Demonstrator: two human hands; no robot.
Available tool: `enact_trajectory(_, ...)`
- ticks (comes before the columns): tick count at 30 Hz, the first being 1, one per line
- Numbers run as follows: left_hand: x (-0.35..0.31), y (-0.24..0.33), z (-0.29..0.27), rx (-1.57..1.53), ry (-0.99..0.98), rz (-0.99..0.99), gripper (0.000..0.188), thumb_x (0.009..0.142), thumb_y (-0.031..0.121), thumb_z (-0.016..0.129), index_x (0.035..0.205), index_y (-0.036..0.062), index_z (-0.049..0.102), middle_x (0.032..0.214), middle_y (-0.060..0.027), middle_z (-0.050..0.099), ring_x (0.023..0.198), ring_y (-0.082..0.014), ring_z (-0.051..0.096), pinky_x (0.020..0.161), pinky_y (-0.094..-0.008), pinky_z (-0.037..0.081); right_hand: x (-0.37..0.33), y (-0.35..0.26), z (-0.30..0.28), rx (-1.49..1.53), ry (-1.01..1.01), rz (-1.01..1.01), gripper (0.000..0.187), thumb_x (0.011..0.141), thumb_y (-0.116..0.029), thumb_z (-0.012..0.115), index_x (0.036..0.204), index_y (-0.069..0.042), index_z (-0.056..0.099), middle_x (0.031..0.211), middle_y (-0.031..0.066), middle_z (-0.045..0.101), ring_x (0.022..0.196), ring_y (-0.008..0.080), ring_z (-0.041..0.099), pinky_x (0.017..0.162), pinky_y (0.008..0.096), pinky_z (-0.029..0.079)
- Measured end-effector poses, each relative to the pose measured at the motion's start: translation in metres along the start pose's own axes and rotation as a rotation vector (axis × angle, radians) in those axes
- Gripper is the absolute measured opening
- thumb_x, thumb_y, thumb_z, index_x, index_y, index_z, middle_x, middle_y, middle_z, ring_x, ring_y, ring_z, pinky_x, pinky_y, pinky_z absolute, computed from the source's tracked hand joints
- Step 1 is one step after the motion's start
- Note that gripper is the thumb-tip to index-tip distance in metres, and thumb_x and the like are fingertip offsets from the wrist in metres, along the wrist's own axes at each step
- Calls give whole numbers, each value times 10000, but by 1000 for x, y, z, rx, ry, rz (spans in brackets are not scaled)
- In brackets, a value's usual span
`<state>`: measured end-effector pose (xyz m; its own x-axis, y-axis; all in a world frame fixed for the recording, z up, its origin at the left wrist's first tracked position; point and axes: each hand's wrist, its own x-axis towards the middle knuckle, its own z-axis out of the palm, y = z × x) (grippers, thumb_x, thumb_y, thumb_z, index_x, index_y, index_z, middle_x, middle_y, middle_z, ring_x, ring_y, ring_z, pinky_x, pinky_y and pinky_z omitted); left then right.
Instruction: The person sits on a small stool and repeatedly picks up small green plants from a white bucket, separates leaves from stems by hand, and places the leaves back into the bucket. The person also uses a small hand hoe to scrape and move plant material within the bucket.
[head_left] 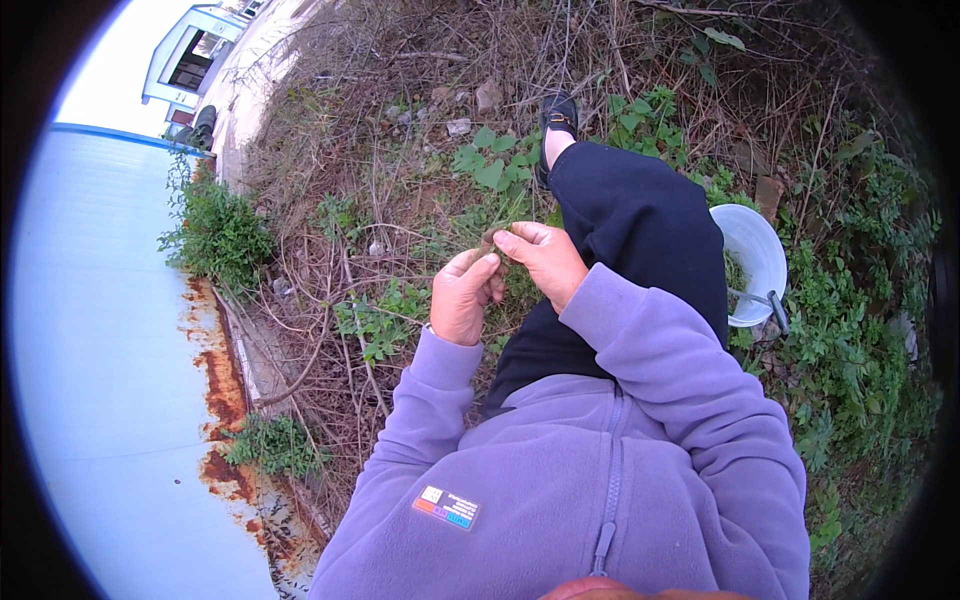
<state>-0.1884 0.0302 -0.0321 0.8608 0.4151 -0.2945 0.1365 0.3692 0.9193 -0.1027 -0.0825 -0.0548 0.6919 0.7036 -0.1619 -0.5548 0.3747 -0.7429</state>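
My left hand (pixel 464 298) and my right hand (pixel 548 262) meet in front of my body, fingertips nearly touching. Between them is a small greenish-brown bit of plant (pixel 497 247), pinched by thumb and fingers on both sides. My fingers cover most of it, so its exact kind is unclear. To my right stands a white plastic bucket (pixel 768 248) with some green plants (pixel 735 272) inside. A tool with a grey handle (pixel 779 314) leans over the bucket's near rim.
Dry stems (pixel 390 170) and low green weeds (pixel 490 165) cover the ground. Stones (pixel 488 97) lie near my black shoe (pixel 558 115). A pale blue metal wall (pixel 110 330), rusted along its foot, runs on the left, with a bush (pixel 222 235) beside it. Thick greenery (pixel 850 370) grows beyond the bucket.
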Motion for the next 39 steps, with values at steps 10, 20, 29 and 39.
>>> enact_trajectory(10,1,1,2,-96,-137,44,142,837,40,551,974,12,574,817,-57,616,598,-100,535,532,-239,440,-4,1,-2,106,-145,65,266,953,-220,518,997,23,614,790,66,618,637,144,575,590,290,489)
enact_trajectory(20,0,1,-11,-26,-205,-3,146,831,116,513,942,23,525,742,-72,569,591,-160,520,553,-275,424,-1,5,-5,-27,-45,51,260,941,-253,547,971,-11,637,867,33,632,796,94,535,740,251,431)
enact_trajectory(29,-2,-4,-8,-153,-176,-46,206,919,247,491,912,43,523,751,-78,575,579,-146,513,536,-247,414,-3,-6,-1,4,11,5,253,936,-259,559,979,-23,642,896,18,633,817,72,522,765,255,423)
enact_trajectory(39,0,-4,8,130,-67,55,241,890,156,576,1088,21,561,750,-10,596,589,-57,514,528,-192,406,-6,-3,-4,53,-83,76,239,934,-222,559,993,-2,631,851,25,625,744,92,555,648,243,461)
